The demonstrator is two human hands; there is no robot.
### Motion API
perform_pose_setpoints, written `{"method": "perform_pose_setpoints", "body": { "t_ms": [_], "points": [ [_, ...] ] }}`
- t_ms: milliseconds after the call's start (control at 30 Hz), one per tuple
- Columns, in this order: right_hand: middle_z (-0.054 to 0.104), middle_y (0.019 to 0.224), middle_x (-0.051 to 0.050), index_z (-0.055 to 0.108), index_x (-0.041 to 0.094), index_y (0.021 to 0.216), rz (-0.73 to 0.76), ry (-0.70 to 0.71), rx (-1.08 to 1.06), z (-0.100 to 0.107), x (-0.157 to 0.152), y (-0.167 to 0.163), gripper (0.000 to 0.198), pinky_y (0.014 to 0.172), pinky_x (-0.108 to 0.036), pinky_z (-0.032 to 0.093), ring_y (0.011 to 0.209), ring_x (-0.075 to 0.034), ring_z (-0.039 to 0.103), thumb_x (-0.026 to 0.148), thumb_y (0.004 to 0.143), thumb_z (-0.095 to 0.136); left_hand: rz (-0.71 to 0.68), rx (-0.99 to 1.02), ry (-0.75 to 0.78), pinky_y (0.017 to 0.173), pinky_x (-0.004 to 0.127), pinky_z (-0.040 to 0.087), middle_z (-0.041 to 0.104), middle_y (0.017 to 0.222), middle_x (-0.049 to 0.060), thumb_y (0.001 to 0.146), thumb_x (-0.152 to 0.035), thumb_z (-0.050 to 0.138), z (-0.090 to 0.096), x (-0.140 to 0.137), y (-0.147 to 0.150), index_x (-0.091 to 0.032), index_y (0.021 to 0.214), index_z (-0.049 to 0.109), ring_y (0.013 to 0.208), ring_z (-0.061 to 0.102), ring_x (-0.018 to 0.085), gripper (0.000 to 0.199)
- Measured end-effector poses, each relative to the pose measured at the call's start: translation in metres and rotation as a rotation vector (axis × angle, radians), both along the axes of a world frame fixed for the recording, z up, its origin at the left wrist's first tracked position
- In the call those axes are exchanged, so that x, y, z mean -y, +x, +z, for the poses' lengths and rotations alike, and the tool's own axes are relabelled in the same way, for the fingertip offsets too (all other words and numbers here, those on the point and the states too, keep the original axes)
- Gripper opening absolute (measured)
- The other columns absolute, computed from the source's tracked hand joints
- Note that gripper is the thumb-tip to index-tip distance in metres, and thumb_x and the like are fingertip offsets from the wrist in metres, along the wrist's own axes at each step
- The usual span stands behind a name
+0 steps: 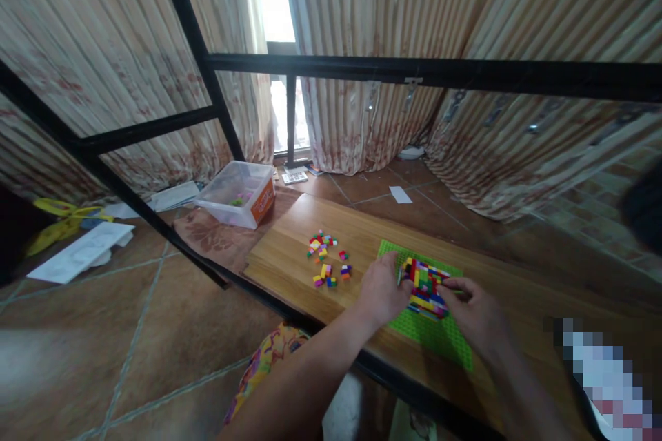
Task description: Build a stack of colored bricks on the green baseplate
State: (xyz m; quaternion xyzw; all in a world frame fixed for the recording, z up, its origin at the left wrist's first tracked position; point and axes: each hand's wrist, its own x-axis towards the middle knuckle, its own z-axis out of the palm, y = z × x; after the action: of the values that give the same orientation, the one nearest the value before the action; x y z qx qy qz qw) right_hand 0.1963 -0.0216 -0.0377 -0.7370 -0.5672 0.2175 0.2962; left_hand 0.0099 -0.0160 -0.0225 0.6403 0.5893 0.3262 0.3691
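Two hands in on the multicoloured brick build [425,286], sitting on the green studded baseplate [455,346] atop the wooden desk [287,238]! The left hand [381,291] braces its left side; the right hand [476,310] brings thumb and finger together at the right edge, though whether a brick's pinched there, I can't tell. It looks light, hard, smooth plastic: stiff, but likely to split at the joints. Best hold? Low, on opposite walls.

- Left hand [380,293], 5 o'clock: bare, as is forearm [315,365]
- Right hand [478,317], 4 o'clock: bare
- Garment [266,362], 7 o'clock: yellow, orange, purple swirly print
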Motion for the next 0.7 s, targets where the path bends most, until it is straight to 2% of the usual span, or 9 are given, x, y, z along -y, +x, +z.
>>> {"method": "perform_pose_setpoints", "body": {
  "t_ms": [167, 267, 333, 433, 567, 700],
  "points": [
    [0.074, 0.094, -0.012, 0.068, 0.019, 0.109, 0.017, 0.014, 0.028, -0.001, 0.000, -0.003, 0.053, 0.071, -0.041, 0.051, 0.082, -0.029, 0.070, 0.059, 0.077, 0.054, 0.078, -0.076, 0.073, 0.109, 0.041, 0.045, 0.063, 0.131, 0.018, 0.083, -0.023, 0.063, 0.001, -0.013, -0.024, -0.011, 0.136, 0.052, 0.122, 0.060, 0.028, 0.055],
    [0.071, 0.106, -0.016, 0.065, 0.017, 0.119, 0.043, 0.051, 0.073, -0.003, 0.000, -0.006, 0.062, 0.079, -0.044, 0.052, 0.094, -0.032, 0.068, 0.062, 0.079, 0.051, 0.175, -0.200, 0.133, 0.110, 0.040, 0.043, 0.062, 0.132, 0.019, 0.085, -0.022, 0.062, 0.003, -0.027, -0.049, -0.008, 0.133, 0.053, 0.125, 0.057, 0.028, 0.050],
    [0.069, 0.112, -0.017, 0.064, 0.015, 0.121, 0.074, 0.101, 0.083, -0.006, -0.001, -0.007, 0.065, 0.086, -0.047, 0.051, 0.102, -0.033, 0.066, 0.063, 0.080, 0.050, 0.261, -0.315, 0.174, 0.112, 0.040, 0.040, 0.062, 0.132, 0.018, 0.086, -0.022, 0.063, 0.003, -0.038, -0.069, -0.009, 0.133, 0.054, 0.128, 0.054, 0.028, 0.049],
    [0.066, 0.116, -0.019, 0.064, 0.013, 0.120, 0.119, 0.171, 0.092, -0.011, -0.003, -0.010, 0.066, 0.096, -0.050, 0.048, 0.109, -0.034, 0.063, 0.063, 0.080, 0.050, 0.369, -0.446, 0.155, 0.112, 0.040, 0.038, 0.060, 0.136, 0.017, 0.087, -0.026, 0.063, 0.000, -0.052, -0.100, -0.010, 0.136, 0.053, 0.131, 0.051, 0.028, 0.052],
    [0.064, 0.119, -0.019, 0.063, 0.014, 0.121, 0.157, 0.215, 0.094, -0.014, -0.005, -0.015, 0.065, 0.101, -0.051, 0.046, 0.113, -0.033, 0.060, 0.064, 0.082, 0.051, 0.370, -0.558, 0.050, 0.112, 0.046, 0.037, 0.048, 0.150, 0.015, 0.087, -0.043, 0.063, -0.010, -0.062, -0.125, -0.019, 0.141, 0.050, 0.138, 0.043, 0.032, 0.061],
    [0.061, 0.122, -0.017, 0.064, 0.017, 0.121, 0.209, 0.238, 0.132, -0.014, -0.005, -0.022, 0.061, 0.106, -0.052, 0.043, 0.119, -0.034, 0.056, 0.064, 0.083, 0.052, 0.256, -0.616, 0.004, 0.111, 0.045, 0.036, 0.049, 0.150, 0.012, 0.088, -0.051, 0.059, -0.018, -0.063, -0.131, -0.024, 0.141, 0.050, 0.137, 0.044, 0.031, 0.061]
  ]
}}
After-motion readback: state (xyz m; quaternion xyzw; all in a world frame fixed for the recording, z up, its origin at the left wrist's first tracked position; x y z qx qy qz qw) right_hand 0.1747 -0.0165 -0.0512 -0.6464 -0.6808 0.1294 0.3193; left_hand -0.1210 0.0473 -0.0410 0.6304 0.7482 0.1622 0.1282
